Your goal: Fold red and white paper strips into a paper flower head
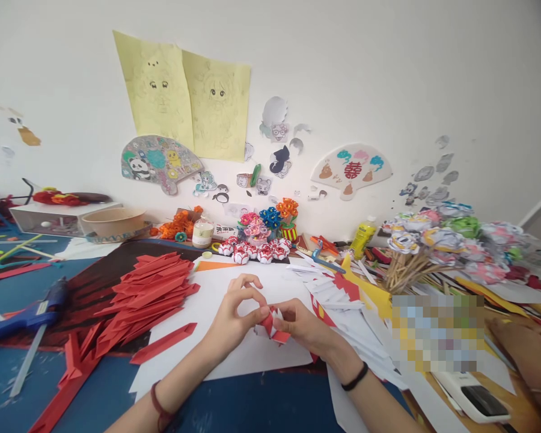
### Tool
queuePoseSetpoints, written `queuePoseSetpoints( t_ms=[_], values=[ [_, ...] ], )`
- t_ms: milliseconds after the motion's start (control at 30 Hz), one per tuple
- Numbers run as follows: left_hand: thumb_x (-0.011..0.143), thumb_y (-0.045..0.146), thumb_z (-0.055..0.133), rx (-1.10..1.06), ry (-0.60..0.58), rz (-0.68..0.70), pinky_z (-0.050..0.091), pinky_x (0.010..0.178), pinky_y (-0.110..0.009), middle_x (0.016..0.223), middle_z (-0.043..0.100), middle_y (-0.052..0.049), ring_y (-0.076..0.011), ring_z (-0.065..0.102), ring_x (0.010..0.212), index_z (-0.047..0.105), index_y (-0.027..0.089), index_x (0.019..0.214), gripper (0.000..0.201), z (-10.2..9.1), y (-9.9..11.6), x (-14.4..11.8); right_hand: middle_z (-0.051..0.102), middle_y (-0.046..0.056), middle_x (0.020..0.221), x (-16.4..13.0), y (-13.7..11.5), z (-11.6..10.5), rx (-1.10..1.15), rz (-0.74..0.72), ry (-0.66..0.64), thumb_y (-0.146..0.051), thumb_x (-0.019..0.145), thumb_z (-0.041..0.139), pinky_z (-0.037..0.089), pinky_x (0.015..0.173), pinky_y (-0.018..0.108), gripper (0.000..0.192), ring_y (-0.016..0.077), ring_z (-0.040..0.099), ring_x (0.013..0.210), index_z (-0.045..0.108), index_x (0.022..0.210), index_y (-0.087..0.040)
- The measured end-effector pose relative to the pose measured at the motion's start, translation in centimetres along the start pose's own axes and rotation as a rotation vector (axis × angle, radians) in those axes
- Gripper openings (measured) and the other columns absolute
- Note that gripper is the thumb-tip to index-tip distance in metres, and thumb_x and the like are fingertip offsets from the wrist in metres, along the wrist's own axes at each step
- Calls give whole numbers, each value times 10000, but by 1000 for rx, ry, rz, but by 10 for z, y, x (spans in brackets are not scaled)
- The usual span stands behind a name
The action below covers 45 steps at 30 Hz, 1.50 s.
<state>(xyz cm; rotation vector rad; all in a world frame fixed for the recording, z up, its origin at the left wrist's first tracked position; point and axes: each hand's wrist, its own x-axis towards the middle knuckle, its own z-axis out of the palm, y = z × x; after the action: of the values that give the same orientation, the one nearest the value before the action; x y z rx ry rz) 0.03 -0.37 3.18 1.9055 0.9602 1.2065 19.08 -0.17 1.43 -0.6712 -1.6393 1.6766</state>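
A small red and white folded paper piece (275, 328) is held between my two hands, above a white sheet of paper (198, 355). My left hand (241, 310) pinches its upper left side with thumb and forefinger, the other fingers curled above. My right hand (297, 325) grips it from the right, and part of the piece is hidden behind these fingers. To the left lies a heap of folded red paper strips (148, 294). Folded white paper strips (329, 294) are spread to the right. Behind my hands sit several finished red and white paper flowers (265, 252).
At the left lies a blue glue gun (49, 310) with a glue stick near it. A bunch of paper flowers on sticks (433, 240) stands at the right, behind a white device (473, 397). Along the wall are a yellow bottle (363, 237), a jar (202, 233) and a tan bowl (115, 221).
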Motion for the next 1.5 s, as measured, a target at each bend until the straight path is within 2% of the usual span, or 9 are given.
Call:
queuePoseSetpoints(
  t_ms=[300, 467, 633, 833, 1000, 1133, 1200, 1333, 1500],
  values=[
    [848, 340, 639, 151, 133, 99, 376, 909, -383, 931, 634, -22, -228, 537, 973, 644, 233, 810, 114, -11, -1, 7, 612, 39, 823, 4, -2, 6, -35, -3, 179, -533, 798, 682, 433, 583, 248, 493, 120, 510, 652, 651, 1127, -167],
    [879, 392, 623, 371, 39, 270, 337, 833, -368, 915, 669, -13, -212, 527, 906, 680, 270, 868, 135, -14, 6, 3, 551, -3, 688, 8, 3, 2, -113, 5, 343, -532, 828, 648, 385, 537, 247, 420, 96, 455, 543, 669, 1012, -155],
    [889, 382, 625, 616, -27, 413, 264, 760, -374, 903, 691, 16, -198, 484, 829, 704, 379, 970, 114, -4, 0, -2, 537, -17, 658, 8, 4, 1, -152, 31, 345, -535, 820, 652, 364, 522, 236, 385, 91, 451, 533, 657, 882, -155],
    [902, 210, 561, 691, -16, 470, 264, 787, -382, 933, 685, -2, -197, 486, 850, 672, 310, 1003, 181, 1, 2, -5, 545, -17, 665, 9, 8, 1, -164, 8, 370, -550, 817, 644, 378, 512, 238, 403, 88, 458, 513, 650, 915, -159],
    [859, 136, 515, 739, 58, 393, 281, 809, -382, 851, 648, -11, -197, 487, 824, 623, 233, 919, 157, 13, 1, -9, 571, -9, 662, 11, 17, -3, -312, -45, 449, -595, 789, 646, 425, 524, 264, 499, 127, 514, 528, 646, 1056, -173],
    [889, 150, 492, 740, 142, 381, 286, 756, -358, 738, 617, 3, -177, 479, 752, 592, 206, 819, 134, 16, -6, -9, 640, 85, 1039, 7, 11, -3, -580, -204, 596, -541, 820, 644, 490, 771, 366, 526, 219, 600, 848, 572, 1247, -241],
    [883, 155, 503, 728, 180, 366, 284, 729, -347, 693, 598, 11, -168, 476, 723, 577, 199, 771, 141, 14, -8, -9, 614, 97, 1134, 4, 6, -1, -784, -365, 650, -491, 805, 689, 448, 881, 419, 455, 262, 558, 984, 609, 1193, -267],
    [859, 146, 533, 712, 168, 363, 278, 716, -340, 686, 608, 19, -163, 482, 718, 580, 198, 755, 125, 11, -11, -7, 643, 65, 948, 0, 3, 1, -1024, -510, 562, -398, 840, 685, 435, 835, 411, 149, 257, 551, 936, 713, 935, -287],
    [852, 148, 555, 684, 106, 363, 279, 734, -338, 683, 612, 32, -152, 495, 725, 587, 198, 748, 120, 10, -12, -6, 688, 52, 869, 1, 9, -2, -1035, -529, 489, -344, 909, 606, 432, 765, 388, 145, 230, 555, 841, 729, 888, -271]
  ],
)
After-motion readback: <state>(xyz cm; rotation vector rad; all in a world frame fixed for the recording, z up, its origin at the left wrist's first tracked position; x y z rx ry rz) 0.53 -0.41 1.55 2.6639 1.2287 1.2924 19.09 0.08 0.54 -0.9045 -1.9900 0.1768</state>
